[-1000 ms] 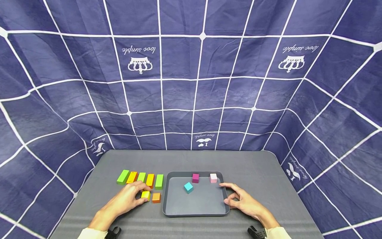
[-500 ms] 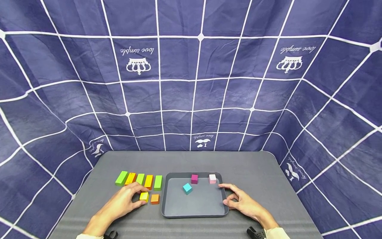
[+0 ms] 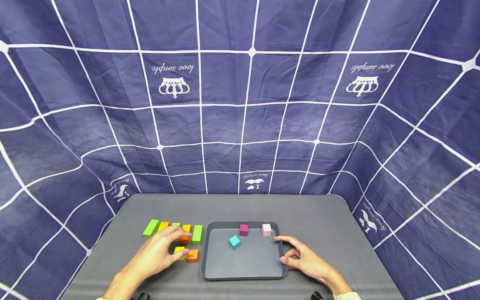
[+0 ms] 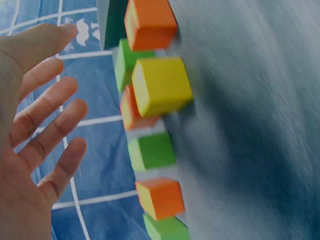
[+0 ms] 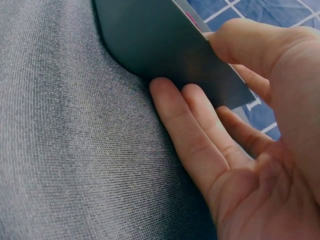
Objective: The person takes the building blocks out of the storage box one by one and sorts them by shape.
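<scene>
My left hand [image 3: 161,251] hovers with relaxed, spread fingers over a yellow cube [image 3: 178,251], partly covering it in the head view. An orange cube [image 3: 193,256] sits just right of the yellow one. The left wrist view shows nothing in that hand; the yellow cube [image 4: 162,87] stands apart from the fingers. At the right side of a shallow grey tray [image 3: 243,277], my right hand [image 3: 305,260] grips the edge. Its thumb [image 5: 240,42] lies at the rim and its fingertips press against the outer wall. A teal cube [image 3: 234,242], a magenta cube [image 3: 243,230] and a pink cube [image 3: 266,229] lie inside the tray.
Behind the left hand runs a row of green and orange blocks, from a green block [image 3: 151,228] on the left to another green block [image 3: 197,235] beside the tray. Grey cloth [image 3: 318,216] covers the table. A blue white-lined curtain [image 3: 221,121] encloses the back and sides.
My left hand has shifted right relative to the yellow cube, its thumb now overlapping it. The right hand keeps its place on the tray. The head view has tilted slightly up.
</scene>
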Demonstrator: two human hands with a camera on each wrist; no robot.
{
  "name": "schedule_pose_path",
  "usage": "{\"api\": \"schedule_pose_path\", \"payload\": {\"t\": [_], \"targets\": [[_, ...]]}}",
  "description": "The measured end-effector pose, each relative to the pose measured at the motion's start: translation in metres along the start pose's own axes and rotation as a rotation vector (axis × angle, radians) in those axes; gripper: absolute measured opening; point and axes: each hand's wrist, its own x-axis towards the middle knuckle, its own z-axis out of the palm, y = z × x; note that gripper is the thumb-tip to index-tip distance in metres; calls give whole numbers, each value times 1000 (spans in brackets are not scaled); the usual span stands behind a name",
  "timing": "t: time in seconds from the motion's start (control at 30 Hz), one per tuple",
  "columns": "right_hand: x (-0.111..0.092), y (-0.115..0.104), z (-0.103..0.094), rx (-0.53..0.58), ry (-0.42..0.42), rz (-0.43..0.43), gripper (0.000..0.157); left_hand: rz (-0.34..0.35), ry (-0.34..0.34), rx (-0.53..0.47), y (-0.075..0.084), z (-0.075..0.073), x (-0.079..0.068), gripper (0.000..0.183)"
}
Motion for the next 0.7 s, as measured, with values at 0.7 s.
{"api": "schedule_pose_path", "payload": {"t": [0.7], "targets": [[3, 4, -4, 45, -37, -12, 73, 51, -135, -77, 57, 35, 68, 54]]}}
